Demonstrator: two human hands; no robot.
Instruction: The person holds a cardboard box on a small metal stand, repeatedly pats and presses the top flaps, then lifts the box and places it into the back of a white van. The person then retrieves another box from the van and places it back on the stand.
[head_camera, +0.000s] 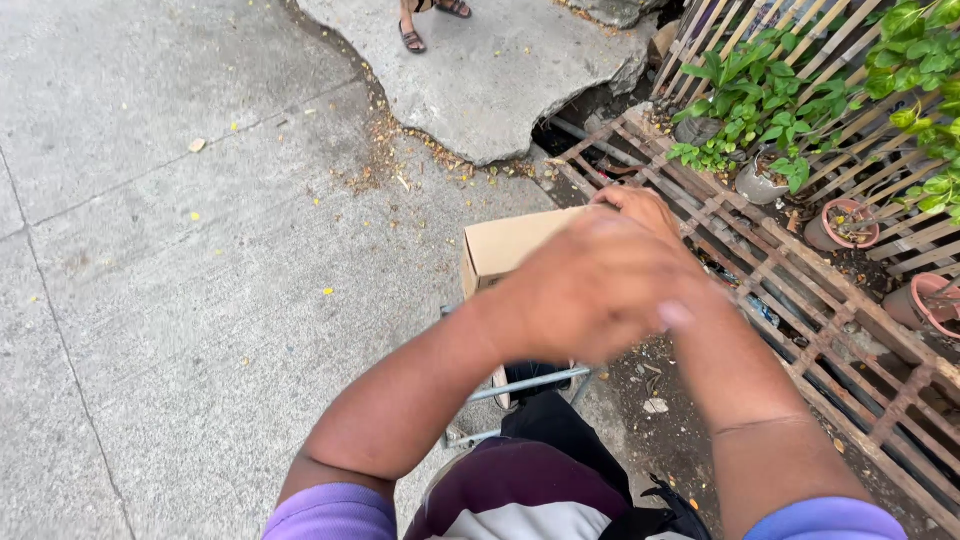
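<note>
A brown cardboard box (505, 245) sits on a metal-framed cart (520, 385) in front of me. My left hand (590, 290) hovers close to the camera above the box, blurred, fingers curled; I cannot tell whether it holds anything. My right hand (640, 207) rests on the box's far top edge, gripping it. Most of the box is hidden behind my left hand and forearm.
Concrete pavement (180, 280) spreads to the left, with a raised broken slab (490, 80) ahead. A rusty metal grate (800, 300) lies on the right, with potted plants (770, 110) and clay pots (850, 225) behind. Another person's sandalled feet (425, 25) stand at the top.
</note>
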